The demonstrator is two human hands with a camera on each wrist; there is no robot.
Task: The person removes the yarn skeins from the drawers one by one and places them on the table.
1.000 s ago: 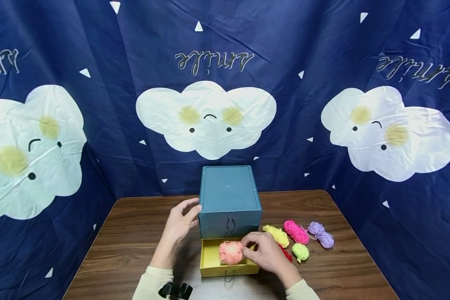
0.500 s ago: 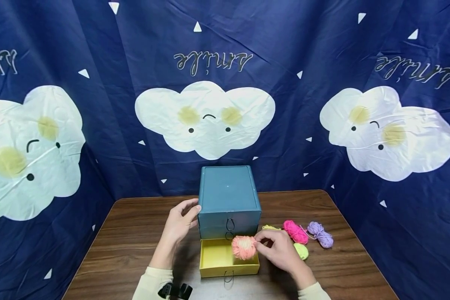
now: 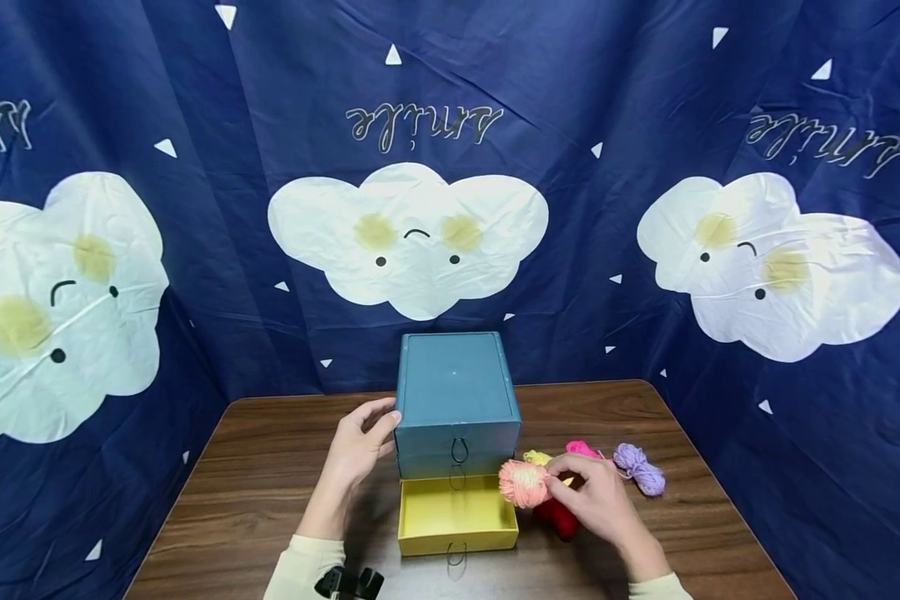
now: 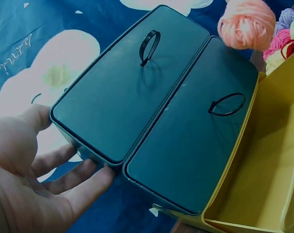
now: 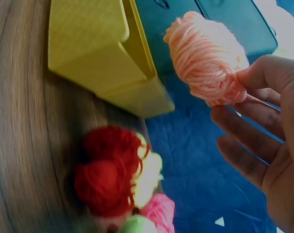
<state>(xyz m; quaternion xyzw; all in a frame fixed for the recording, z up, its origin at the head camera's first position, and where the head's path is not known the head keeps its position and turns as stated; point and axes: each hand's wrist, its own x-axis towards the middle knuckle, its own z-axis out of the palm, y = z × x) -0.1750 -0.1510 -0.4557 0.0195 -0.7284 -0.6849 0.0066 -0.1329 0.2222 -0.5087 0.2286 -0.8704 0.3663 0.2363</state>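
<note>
two hands over the table [image 3: 270, 467]: left hand [image 3: 356, 450] rests flat, fingers straight, against the teal box [image 3: 457, 392]; yellow drawer [image 3: 453, 521] hangs open; right hand [image 3: 596, 500] pinches the peach yarn ball [image 3: 523, 483] just right of the drawer, above red yarn [image 3: 558, 517].

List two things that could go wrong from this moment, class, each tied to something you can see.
1. The right hand pinches the peach yarn ball by one end only, beside the open yellow drawer; a light grip might let it drop or unwind.
2. The red yarn lies just under that hand, so lowering the hand could nudge it or tangle strands.
</note>
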